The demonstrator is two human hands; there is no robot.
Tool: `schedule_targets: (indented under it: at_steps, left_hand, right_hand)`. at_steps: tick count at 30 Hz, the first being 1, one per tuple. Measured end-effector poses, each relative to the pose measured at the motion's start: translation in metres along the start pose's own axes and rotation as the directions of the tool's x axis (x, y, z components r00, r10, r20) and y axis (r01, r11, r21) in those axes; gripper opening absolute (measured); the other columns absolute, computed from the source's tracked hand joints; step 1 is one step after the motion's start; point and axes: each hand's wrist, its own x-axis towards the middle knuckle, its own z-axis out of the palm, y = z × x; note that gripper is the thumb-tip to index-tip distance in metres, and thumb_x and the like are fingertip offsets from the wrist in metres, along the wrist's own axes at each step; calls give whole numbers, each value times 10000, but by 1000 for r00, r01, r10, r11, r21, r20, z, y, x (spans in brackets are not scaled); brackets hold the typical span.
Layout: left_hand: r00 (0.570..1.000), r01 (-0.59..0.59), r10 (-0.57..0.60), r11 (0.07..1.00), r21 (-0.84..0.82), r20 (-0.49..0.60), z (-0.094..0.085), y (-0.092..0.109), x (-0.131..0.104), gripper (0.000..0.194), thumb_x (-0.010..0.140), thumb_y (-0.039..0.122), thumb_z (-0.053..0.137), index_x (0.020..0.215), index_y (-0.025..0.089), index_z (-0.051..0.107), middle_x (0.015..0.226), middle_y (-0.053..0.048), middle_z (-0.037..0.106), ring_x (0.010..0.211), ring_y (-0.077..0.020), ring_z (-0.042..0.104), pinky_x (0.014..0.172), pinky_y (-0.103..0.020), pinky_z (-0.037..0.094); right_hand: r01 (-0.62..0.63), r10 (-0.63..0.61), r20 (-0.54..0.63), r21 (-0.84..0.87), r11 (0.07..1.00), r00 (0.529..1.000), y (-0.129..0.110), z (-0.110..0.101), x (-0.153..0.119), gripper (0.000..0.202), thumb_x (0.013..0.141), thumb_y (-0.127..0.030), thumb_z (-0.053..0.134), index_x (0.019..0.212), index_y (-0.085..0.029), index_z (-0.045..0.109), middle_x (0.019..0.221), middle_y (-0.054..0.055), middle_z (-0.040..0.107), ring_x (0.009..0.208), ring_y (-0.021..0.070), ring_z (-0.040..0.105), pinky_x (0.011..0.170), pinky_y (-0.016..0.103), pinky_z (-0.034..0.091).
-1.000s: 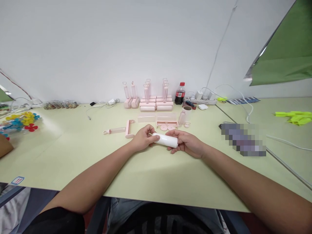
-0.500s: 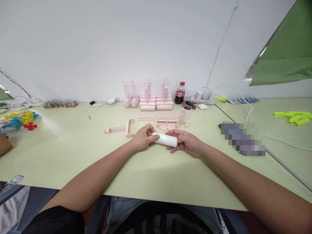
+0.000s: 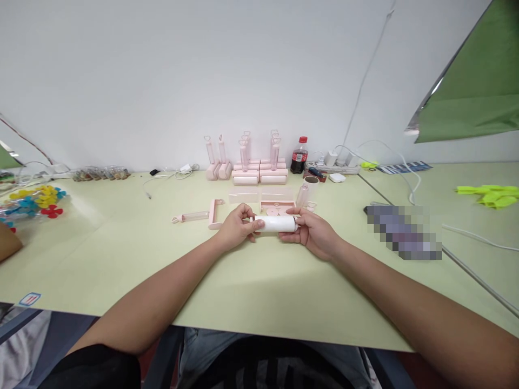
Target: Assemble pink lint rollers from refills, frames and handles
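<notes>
A white roll (image 3: 274, 223) lies level between my two hands, above the table. My left hand (image 3: 238, 227) grips its left end, thumb on the near side. Around the right end are the fingers of my right hand (image 3: 315, 233). Just behind the roll sits an open pink case (image 3: 278, 205) with round pink pieces, partly hidden. To the left lies a pink frame (image 3: 214, 214) with a clear handle (image 3: 195, 216). A clear handle (image 3: 302, 194) and a cardboard-cored roll (image 3: 311, 186) stand behind my right hand.
Finished-looking pink rollers (image 3: 245, 175) stand along the wall beside a cola bottle (image 3: 299, 155) and a power strip (image 3: 344, 168). A blurred-out object (image 3: 401, 232) lies at right. Colourful plastic flowers (image 3: 51, 210) and part of another person's arm (image 3: 8, 242) are at far left.
The white roll has turned from slanting down to the right to nearly level. My right hand has risen slightly with its end.
</notes>
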Motion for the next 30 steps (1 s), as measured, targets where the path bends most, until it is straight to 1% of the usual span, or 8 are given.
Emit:
schedule_targets:
  at_steps: [6,11,14,16,20,24,27,30]
  left_hand:
    - [998,-3,9,995,-96,58,2,3,-2,521,629,401,831,902,189,441,823,34,561,662,-172,695,454,-263,568]
    - [1000,13,-10,992,-127,28,3,6,-2,502,651,398,818,898,183,438,813,22,593,650,-178,700,441,-249,558]
    - [999,45,-44,988,-145,10,2,6,-1,498,656,394,816,910,185,442,767,34,598,592,-151,675,411,-222,526]
    - [998,67,-67,984,-163,3,2,5,0,502,654,389,820,925,184,451,750,37,604,583,-142,667,432,-234,537]
    - [995,101,-102,978,-185,4,2,3,1,524,651,414,823,966,183,474,707,36,610,586,-144,663,469,-249,550]
    - [992,125,-124,979,-160,18,2,3,2,497,698,484,775,966,181,487,628,27,606,511,-124,616,427,-213,496]
    - [992,128,-128,981,-146,5,2,4,1,474,726,535,731,939,188,489,605,27,596,467,-112,581,398,-201,457]
    - [991,123,-127,987,-103,-30,2,5,1,455,752,587,675,894,198,487,582,40,563,428,-104,547,363,-188,390]
  right_hand:
    - [65,-68,-118,-26,998,991,4,2,4,211,838,-194,529,1029,-230,446,739,17,646,560,189,685,501,335,597]
    - [92,-86,-92,58,994,992,2,3,4,129,899,-271,501,996,-187,513,767,49,653,589,169,666,520,303,590]
    - [95,-85,-118,82,992,989,1,3,3,136,923,-285,478,997,-184,529,738,35,637,558,153,639,459,264,551]
    - [100,-87,-129,95,991,988,1,2,3,122,916,-261,475,1000,-192,531,712,18,624,528,144,617,430,252,525]
    - [103,-91,-83,141,985,992,1,-1,3,160,851,-203,495,1006,-216,534,726,10,638,570,153,637,503,278,557]
    - [124,-119,-50,123,985,992,2,-2,2,169,792,-178,532,952,-229,515,736,-8,638,606,154,660,557,296,575]
    - [175,-174,-36,37,984,984,3,-1,1,140,769,-184,567,885,-231,503,682,-33,606,609,153,662,578,313,582]
    - [199,-200,6,-113,973,980,5,1,-1,152,740,-209,595,889,-216,565,662,-26,603,646,164,661,609,323,584]
